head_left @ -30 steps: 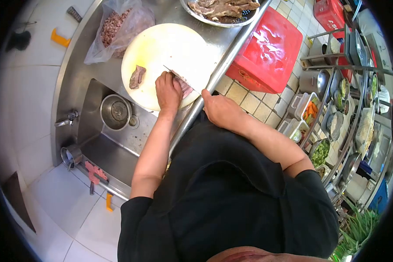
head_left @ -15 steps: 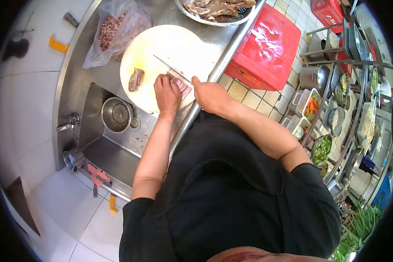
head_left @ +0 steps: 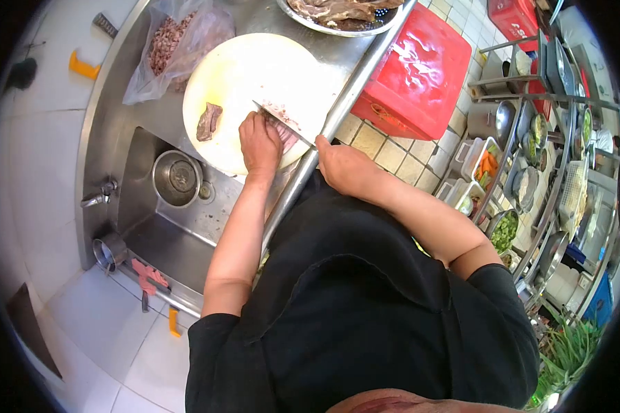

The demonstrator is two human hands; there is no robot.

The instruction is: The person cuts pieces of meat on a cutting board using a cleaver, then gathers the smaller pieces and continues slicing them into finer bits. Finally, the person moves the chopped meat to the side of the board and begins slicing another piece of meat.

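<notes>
A round, pale cutting board (head_left: 217,76) lies on the steel counter beside the sink. In my right hand (head_left: 346,167), at the board's near right edge, is the handle of a knife (head_left: 284,120); its blade points up and left over the board. Fingers bent, my left hand (head_left: 260,144) presses down on sliced meat (head_left: 289,140) close beside the blade. The underside of that meat and my left fingertips are partly hidden. Small chopped bits lie past the blade. A separate dark piece of meat (head_left: 209,122) rests on the board's left side.
A plastic bag of chopped meat (head_left: 169,45) stands behind the board at left. At the top is a metal bowl (head_left: 337,29) with large meat pieces. The sink holds a metal pot (head_left: 177,179). A red bin (head_left: 420,76) and shelves of food are to the right.
The knife and my right hand have shifted slightly right and toward me. More chopped bits show beyond the blade. My left hand stays on the meat; the whole view has shifted a little.
</notes>
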